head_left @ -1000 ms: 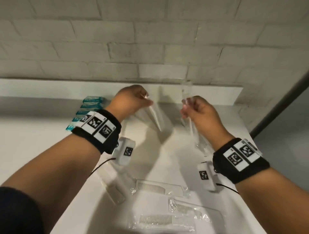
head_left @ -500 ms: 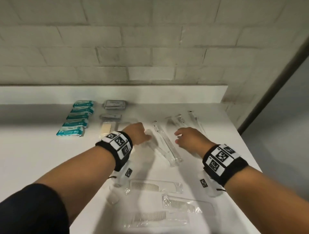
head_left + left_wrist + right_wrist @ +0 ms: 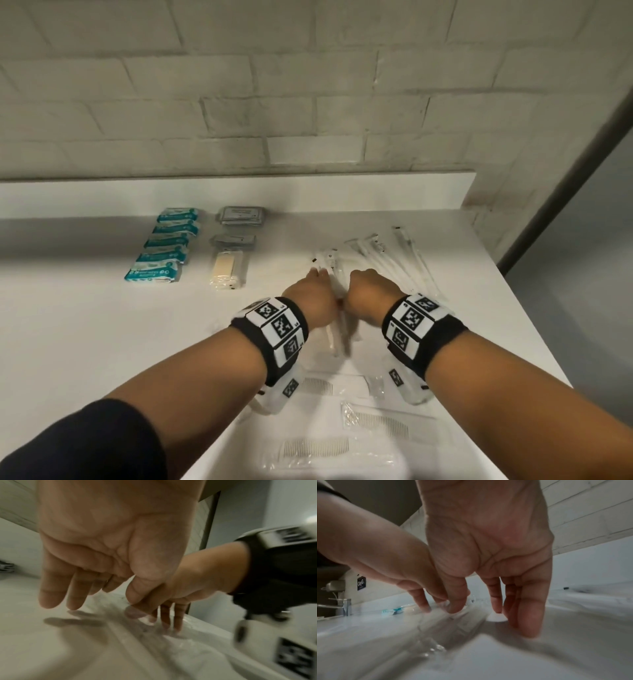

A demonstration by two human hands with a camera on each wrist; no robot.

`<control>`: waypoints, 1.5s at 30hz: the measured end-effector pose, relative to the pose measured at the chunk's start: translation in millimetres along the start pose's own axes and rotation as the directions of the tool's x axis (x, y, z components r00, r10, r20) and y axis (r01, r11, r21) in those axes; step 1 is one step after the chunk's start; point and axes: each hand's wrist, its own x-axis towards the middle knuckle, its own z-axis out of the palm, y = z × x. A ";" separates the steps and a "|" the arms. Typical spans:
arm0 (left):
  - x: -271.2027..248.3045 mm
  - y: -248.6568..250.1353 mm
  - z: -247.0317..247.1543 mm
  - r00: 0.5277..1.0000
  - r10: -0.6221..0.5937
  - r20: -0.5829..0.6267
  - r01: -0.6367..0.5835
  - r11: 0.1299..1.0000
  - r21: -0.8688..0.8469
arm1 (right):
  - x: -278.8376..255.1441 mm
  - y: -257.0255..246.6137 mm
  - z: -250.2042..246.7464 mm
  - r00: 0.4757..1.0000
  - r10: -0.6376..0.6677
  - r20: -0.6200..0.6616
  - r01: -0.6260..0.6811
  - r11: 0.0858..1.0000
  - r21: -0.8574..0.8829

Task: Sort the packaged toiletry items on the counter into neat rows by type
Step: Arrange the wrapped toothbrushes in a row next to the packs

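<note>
Two clear-wrapped toothbrush packets (image 3: 334,339) lie lengthwise in the middle of the white counter (image 3: 85,325). My left hand (image 3: 310,298) and right hand (image 3: 371,291) sit side by side over them, almost touching. In the left wrist view the left hand (image 3: 96,561) has straight fingers pointing down at the counter. The right wrist view shows the right hand (image 3: 488,547) with its fingertips on the clear wrap (image 3: 453,622). More toothbrush packets (image 3: 404,263) fan out to the right.
A column of teal packets (image 3: 164,250) lies at the back left, with grey sachets (image 3: 241,216) and a cream item in clear wrap (image 3: 227,269) beside it. Three wrapped combs (image 3: 383,418) lie near me. The counter's right edge (image 3: 534,325) drops off. A tap (image 3: 344,605) stands far left.
A second ago both hands held clear packets up in the air. They lowered them to the counter, and the hands have now come together on top of them.
</note>
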 end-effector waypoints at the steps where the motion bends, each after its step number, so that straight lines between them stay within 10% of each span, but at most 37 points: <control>1: -4.1 1.1 3.0 1.000 0.000 0.016 0.000 1.000 0.010 | 1.5 -0.3 0.7 1.000 0.014 -0.009 -0.014 1.000 0.006; 18: -23.0 -4.2 17.9 0.986 0.122 0.116 -0.152 0.941 0.301 | -5.6 3.9 -7.3 0.997 0.079 -0.020 -0.078 0.996 0.046; 24: -9.2 -23.2 8.7 0.977 0.158 0.142 -0.197 0.924 0.328 | -10.5 3.3 -13.2 0.936 0.003 -0.353 0.022 0.997 0.067; 30: -10.0 -25.4 4.3 0.976 0.182 0.119 -0.201 0.964 0.176 | -16.2 -11.5 15.3 0.994 -0.111 0.020 0.113 0.983 -0.148; 36: -7.7 -31.1 -2.9 0.956 0.189 0.225 -0.228 0.960 0.163 | -18.7 -14.9 12.3 0.970 -0.245 0.001 0.244 0.966 -0.089; 40: -10.1 -28.2 -8.5 0.943 0.178 0.282 -0.245 0.943 0.223 | -4.3 15.7 -8.8 0.967 -0.008 -0.254 -0.014 0.996 -0.084; 45: -0.2 -28.2 -1.3 0.958 0.169 0.233 -0.211 0.963 0.166 | 7.2 36.7 -16.4 0.978 0.107 -0.179 -0.126 0.987 -0.098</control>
